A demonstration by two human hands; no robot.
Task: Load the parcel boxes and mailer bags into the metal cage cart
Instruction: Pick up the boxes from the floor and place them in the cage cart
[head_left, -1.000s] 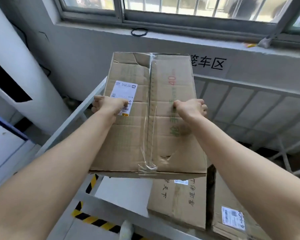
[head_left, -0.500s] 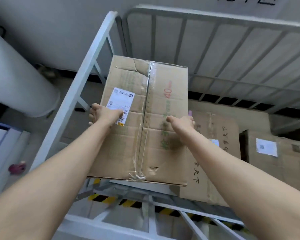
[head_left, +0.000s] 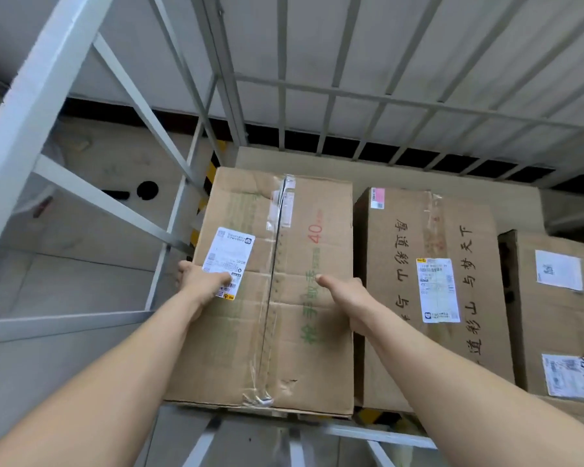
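Within cage cart [head_left: 24, 106], parcel box [head_left: 284, 332] between left hand [head_left: 203, 284] and right hand [head_left: 348, 294], both hands gripping its sides

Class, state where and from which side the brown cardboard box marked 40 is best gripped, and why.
Grip the brown cardboard box marked 40 midway along its two long sides, one hand from each side, as the left hand and right hand do: it is broad with no visible handles, so opposed grips balance it.
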